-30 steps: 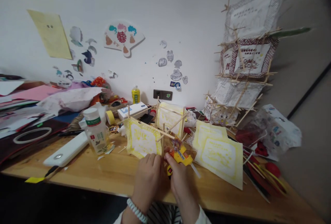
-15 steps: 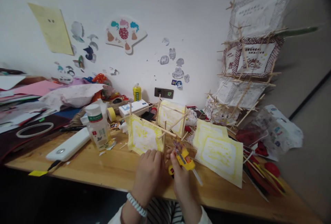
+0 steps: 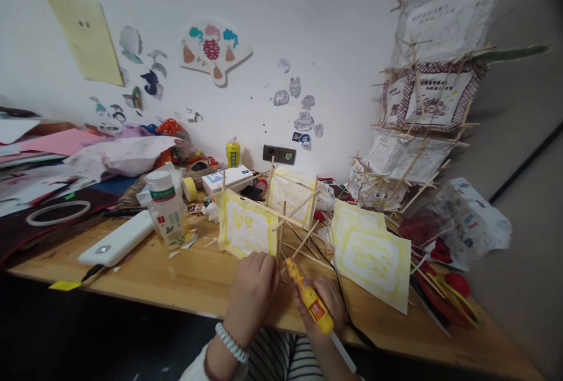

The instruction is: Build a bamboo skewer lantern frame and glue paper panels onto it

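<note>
My right hand (image 3: 331,305) is closed around a yellow hot glue gun (image 3: 309,298), whose nozzle points up and left toward a corner of the stick frame. A white glue stick (image 3: 342,350) pokes out of its back end. My left hand (image 3: 253,284) is closed at the lower edge of a yellow-bordered paper panel (image 3: 247,227); its fingertips are partly hidden. That panel hangs on a frame of thin wooden sticks (image 3: 281,215), which carries a second such panel (image 3: 291,194) behind.
Two loose yellow-bordered sheets (image 3: 372,261) lie to the right. A plastic bottle (image 3: 168,217) and a white power bank (image 3: 116,240) stand left. A tall stick-and-paper lantern (image 3: 417,99) is at the back right. A dark cable (image 3: 341,290) runs past my right hand.
My right hand has turned the glue gun, so its back end swings down toward me and its nozzle sits near the frame's lower corner. The cable has come into sight. My left hand stays put.
</note>
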Action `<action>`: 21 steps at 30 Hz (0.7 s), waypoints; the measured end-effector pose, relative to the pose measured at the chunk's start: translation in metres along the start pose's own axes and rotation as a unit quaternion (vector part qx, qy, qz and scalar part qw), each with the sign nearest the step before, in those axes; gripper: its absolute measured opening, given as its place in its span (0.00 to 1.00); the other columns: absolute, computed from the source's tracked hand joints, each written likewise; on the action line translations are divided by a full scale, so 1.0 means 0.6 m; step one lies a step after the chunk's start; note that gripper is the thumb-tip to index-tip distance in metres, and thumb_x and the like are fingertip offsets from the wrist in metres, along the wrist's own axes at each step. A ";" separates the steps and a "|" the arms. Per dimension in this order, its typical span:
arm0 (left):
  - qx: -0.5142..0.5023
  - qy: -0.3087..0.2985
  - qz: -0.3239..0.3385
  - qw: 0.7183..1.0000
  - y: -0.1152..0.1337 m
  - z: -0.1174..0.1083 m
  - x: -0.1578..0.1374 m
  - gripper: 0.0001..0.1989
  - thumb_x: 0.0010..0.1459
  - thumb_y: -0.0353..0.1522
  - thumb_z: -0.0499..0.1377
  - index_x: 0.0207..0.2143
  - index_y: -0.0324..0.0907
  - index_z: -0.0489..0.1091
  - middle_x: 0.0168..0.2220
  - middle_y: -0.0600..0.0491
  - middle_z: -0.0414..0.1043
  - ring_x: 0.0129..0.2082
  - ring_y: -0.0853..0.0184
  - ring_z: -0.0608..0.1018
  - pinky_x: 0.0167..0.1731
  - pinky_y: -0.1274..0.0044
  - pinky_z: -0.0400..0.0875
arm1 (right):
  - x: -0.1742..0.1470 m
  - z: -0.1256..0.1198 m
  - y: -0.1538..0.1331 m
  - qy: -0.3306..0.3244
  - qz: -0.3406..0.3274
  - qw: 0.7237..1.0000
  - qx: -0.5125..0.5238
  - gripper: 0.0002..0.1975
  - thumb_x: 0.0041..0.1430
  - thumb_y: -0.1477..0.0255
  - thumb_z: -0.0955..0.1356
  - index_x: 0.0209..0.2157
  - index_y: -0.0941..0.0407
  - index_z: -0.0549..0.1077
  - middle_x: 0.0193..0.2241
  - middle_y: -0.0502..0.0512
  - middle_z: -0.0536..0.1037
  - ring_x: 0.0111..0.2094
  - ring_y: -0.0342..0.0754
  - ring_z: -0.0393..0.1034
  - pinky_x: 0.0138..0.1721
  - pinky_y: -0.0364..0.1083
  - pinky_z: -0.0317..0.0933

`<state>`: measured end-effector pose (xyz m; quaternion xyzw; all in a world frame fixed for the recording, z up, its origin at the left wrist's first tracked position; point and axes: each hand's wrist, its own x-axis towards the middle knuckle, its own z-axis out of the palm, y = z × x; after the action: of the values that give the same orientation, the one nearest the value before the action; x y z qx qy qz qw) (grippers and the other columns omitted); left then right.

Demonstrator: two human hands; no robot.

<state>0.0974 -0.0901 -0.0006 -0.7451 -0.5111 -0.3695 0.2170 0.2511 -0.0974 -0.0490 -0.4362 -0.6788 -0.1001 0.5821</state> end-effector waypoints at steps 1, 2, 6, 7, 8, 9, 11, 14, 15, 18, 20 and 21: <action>-0.001 0.001 0.001 1.000 0.000 0.001 0.000 0.10 0.57 0.24 0.52 0.23 0.42 0.61 0.22 0.53 0.63 0.24 0.65 0.66 0.25 0.75 0.59 | 0.001 0.000 -0.001 -0.004 -0.005 1.000 -0.007 0.21 0.60 0.55 0.60 0.23 0.56 0.68 0.19 0.52 0.67 0.23 0.47 0.64 0.24 0.45 0.60; -0.002 0.002 0.001 1.000 -0.001 0.002 -0.001 0.11 0.57 0.24 0.52 0.23 0.42 0.61 0.22 0.53 0.63 0.24 0.65 0.66 0.25 0.75 0.59 | 0.002 -0.001 -0.002 -0.006 -0.009 1.000 -0.014 0.21 0.60 0.56 0.60 0.23 0.56 0.67 0.19 0.53 0.68 0.23 0.47 0.65 0.24 0.46 0.60; -0.007 -0.006 -0.002 1.000 -0.004 0.008 -0.003 0.10 0.58 0.24 0.52 0.23 0.42 0.62 0.22 0.53 0.64 0.24 0.65 0.65 0.25 0.75 0.59 | 0.003 -0.006 -0.006 0.007 -0.017 0.999 -0.028 0.19 0.60 0.57 0.61 0.24 0.56 0.67 0.20 0.53 0.68 0.23 0.48 0.65 0.25 0.46 0.60; -0.010 -0.012 -0.003 1.000 -0.005 0.009 -0.003 0.10 0.58 0.24 0.52 0.23 0.42 0.62 0.23 0.53 0.64 0.25 0.65 0.65 0.26 0.75 0.58 | 0.003 -0.008 -0.007 0.006 -0.018 0.999 -0.027 0.19 0.60 0.57 0.61 0.24 0.56 0.67 0.20 0.52 0.68 0.23 0.48 0.65 0.25 0.46 0.60; -0.013 -0.019 -0.002 1.000 -0.005 0.009 -0.003 0.10 0.58 0.24 0.52 0.24 0.42 0.62 0.23 0.53 0.64 0.25 0.65 0.65 0.26 0.75 0.58 | 0.003 -0.009 -0.007 0.003 -0.017 1.000 -0.026 0.19 0.60 0.57 0.62 0.24 0.56 0.68 0.19 0.52 0.68 0.23 0.47 0.65 0.24 0.46 0.60; -0.015 -0.027 0.001 1.000 -0.006 0.009 -0.003 0.10 0.58 0.25 0.52 0.24 0.42 0.62 0.24 0.53 0.65 0.25 0.65 0.65 0.27 0.75 0.58 | 0.003 -0.011 -0.008 -0.003 -0.014 1.000 -0.023 0.18 0.60 0.57 0.62 0.24 0.55 0.68 0.19 0.51 0.68 0.23 0.47 0.65 0.24 0.46 0.60; -0.016 -0.039 0.010 0.999 -0.006 0.006 -0.002 0.10 0.59 0.25 0.53 0.25 0.42 0.63 0.25 0.53 0.65 0.26 0.65 0.65 0.27 0.75 0.58 | 0.002 -0.012 -0.008 -0.016 -0.004 1.000 -0.015 0.18 0.60 0.56 0.62 0.25 0.55 0.68 0.20 0.51 0.68 0.23 0.47 0.65 0.25 0.45 0.60; -0.014 -0.050 0.020 0.998 -0.006 0.001 0.001 0.09 0.59 0.25 0.53 0.25 0.42 0.63 0.25 0.53 0.66 0.27 0.65 0.65 0.28 0.75 0.59 | -0.003 -0.010 -0.008 -0.013 0.012 1.000 -0.010 0.19 0.58 0.55 0.63 0.23 0.55 0.68 0.19 0.50 0.67 0.23 0.47 0.65 0.26 0.46 0.60; -0.014 -0.051 0.020 0.998 -0.005 0.000 0.002 0.09 0.59 0.25 0.53 0.25 0.41 0.63 0.25 0.53 0.66 0.27 0.65 0.65 0.28 0.75 0.59 | -0.006 -0.008 -0.007 -0.008 0.017 1.000 -0.014 0.20 0.58 0.55 0.63 0.22 0.55 0.68 0.19 0.50 0.67 0.23 0.47 0.65 0.27 0.46 0.60; -0.014 -0.047 0.018 0.999 -0.005 -0.002 0.003 0.09 0.59 0.25 0.53 0.25 0.41 0.64 0.25 0.53 0.65 0.27 0.64 0.65 0.28 0.74 0.59 | -0.015 -0.005 -0.001 0.001 0.021 0.999 -0.047 0.21 0.59 0.55 0.61 0.21 0.55 0.68 0.19 0.52 0.68 0.24 0.48 0.66 0.28 0.47 0.61; -0.016 -0.040 0.019 0.999 -0.005 -0.002 0.002 0.10 0.59 0.25 0.53 0.24 0.41 0.64 0.24 0.53 0.65 0.27 0.64 0.65 0.28 0.74 0.59 | -0.020 -0.006 0.005 -0.010 0.015 0.997 -0.070 0.20 0.57 0.54 0.62 0.22 0.55 0.69 0.19 0.53 0.69 0.25 0.49 0.66 0.29 0.47 0.62; -0.016 -0.038 0.019 0.999 -0.005 -0.002 0.002 0.10 0.59 0.25 0.53 0.24 0.41 0.64 0.24 0.53 0.65 0.27 0.64 0.64 0.28 0.74 0.58 | -0.021 -0.008 0.008 -0.019 0.011 0.997 -0.077 0.20 0.56 0.54 0.63 0.22 0.55 0.70 0.19 0.53 0.69 0.25 0.49 0.67 0.29 0.47 0.62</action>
<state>0.0945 -0.0889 0.0008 -0.7713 -0.4992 -0.3448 0.1925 0.2569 -0.1037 -0.0606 -0.4888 -0.6754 -0.1373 0.5348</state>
